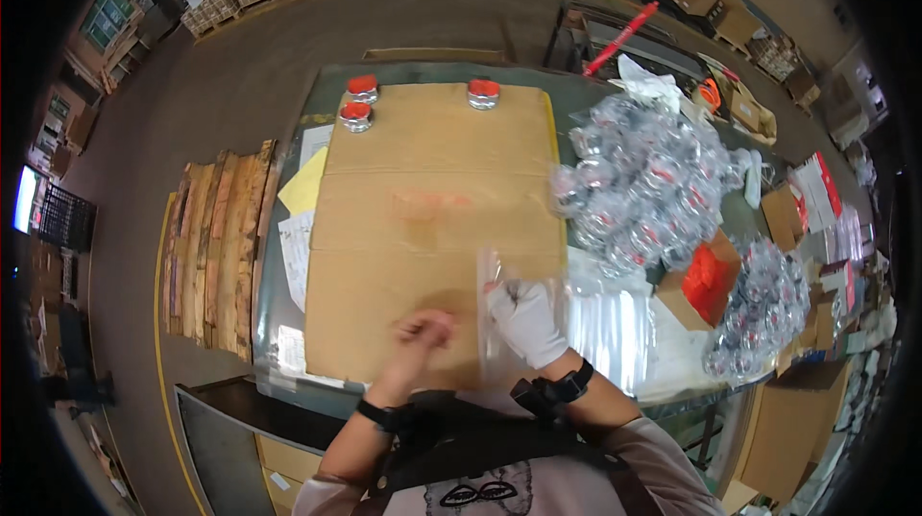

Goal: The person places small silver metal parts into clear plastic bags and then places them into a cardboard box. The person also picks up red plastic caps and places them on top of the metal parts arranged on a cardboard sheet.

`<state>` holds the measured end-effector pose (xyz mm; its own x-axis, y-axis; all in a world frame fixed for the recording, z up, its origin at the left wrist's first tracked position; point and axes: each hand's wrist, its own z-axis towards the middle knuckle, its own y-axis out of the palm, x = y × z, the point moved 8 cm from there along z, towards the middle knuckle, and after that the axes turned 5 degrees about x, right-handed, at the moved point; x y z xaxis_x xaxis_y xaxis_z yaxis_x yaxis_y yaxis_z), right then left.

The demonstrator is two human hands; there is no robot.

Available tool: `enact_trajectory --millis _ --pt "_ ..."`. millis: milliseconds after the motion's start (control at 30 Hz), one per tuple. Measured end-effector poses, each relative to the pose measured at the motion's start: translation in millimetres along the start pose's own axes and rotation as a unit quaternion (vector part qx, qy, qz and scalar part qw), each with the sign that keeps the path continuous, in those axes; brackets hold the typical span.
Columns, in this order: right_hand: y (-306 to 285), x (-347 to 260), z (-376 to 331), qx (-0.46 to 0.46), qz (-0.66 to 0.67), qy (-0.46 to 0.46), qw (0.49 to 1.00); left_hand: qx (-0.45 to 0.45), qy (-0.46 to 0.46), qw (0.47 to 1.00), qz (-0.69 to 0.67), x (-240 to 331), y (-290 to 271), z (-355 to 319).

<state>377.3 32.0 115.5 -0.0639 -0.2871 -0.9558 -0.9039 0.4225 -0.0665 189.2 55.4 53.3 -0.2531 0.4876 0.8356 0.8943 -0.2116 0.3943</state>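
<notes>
My right hand (527, 322), in a white glove, is closed on a clear plastic bag (489, 343) that hangs down beside it, over the right part of a flat cardboard sheet (432, 271). My bare left hand (425, 328) is a little to the left, above the cardboard and apart from the bag. Motion smears its fingers; they look curled, but I cannot make out whether anything is in them. At the far edge of the cardboard stand small round silver pieces with red tops: one silver piece (483, 94) on the right and two on the left.
Right of the cardboard lies a large heap of bagged round pieces (653, 175), with a second heap (761, 310) nearer me. A small carton with red lining (706, 281) sits between them. Flat clear bags (610, 329) lie by my right wrist. A wooden pallet (216, 252) is left of the table.
</notes>
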Motion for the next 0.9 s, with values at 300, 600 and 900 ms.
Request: enact_trajectory --millis 300,600,900 --pt "166 -34 83 -0.075 0.076 -0.001 0.994 0.076 0.076 0.990 0.088 118 -36 50" --pt "149 -29 142 -0.037 -0.085 -0.126 0.988 0.140 0.113 0.980 0.080 112 -76 103" --pt "100 -79 279 0.132 -0.346 -0.253 0.894 0.351 0.121 0.927 0.054 164 -166 84"
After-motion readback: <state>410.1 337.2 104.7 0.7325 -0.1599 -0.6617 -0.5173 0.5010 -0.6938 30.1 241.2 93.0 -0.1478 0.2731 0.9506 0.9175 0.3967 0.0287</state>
